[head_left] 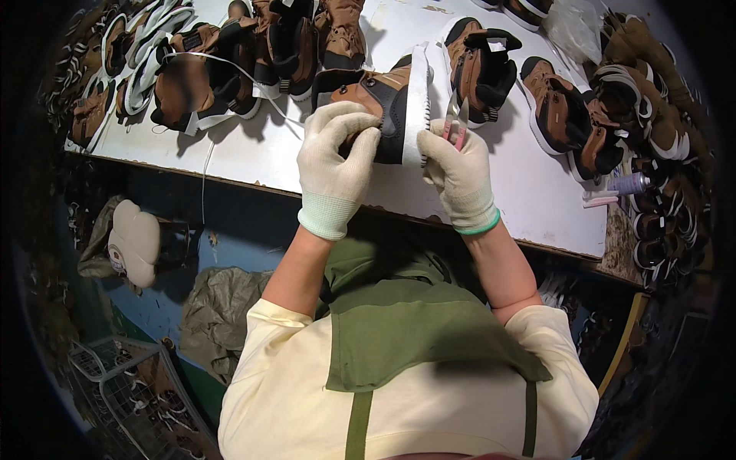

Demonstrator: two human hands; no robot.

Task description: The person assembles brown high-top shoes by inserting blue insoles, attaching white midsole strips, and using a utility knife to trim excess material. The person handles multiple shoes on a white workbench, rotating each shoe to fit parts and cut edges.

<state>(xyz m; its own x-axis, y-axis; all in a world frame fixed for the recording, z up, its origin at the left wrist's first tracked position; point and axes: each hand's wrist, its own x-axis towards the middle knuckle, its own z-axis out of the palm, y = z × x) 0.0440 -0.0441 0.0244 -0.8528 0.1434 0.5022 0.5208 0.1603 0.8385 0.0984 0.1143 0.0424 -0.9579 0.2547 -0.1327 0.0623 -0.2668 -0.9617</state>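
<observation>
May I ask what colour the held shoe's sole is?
The sole is white, seen best in the head view.

The shoe (394,106) is brown, black and white.

Both arms reach forward, elbows bent, hands near level and apart. Left forearm (297,267) angles inward; wrist almost straight. Left hand (336,157): back upward, fingers bent over to the right, thumb raised toward forefinger, gap between; tips partly hidden. Right forearm (500,264) angles inward too. Right hand (458,165): closed, thumb side turned left, fingers curled under. Both gloved, forearms bare below short sleeves (276,326).
</observation>
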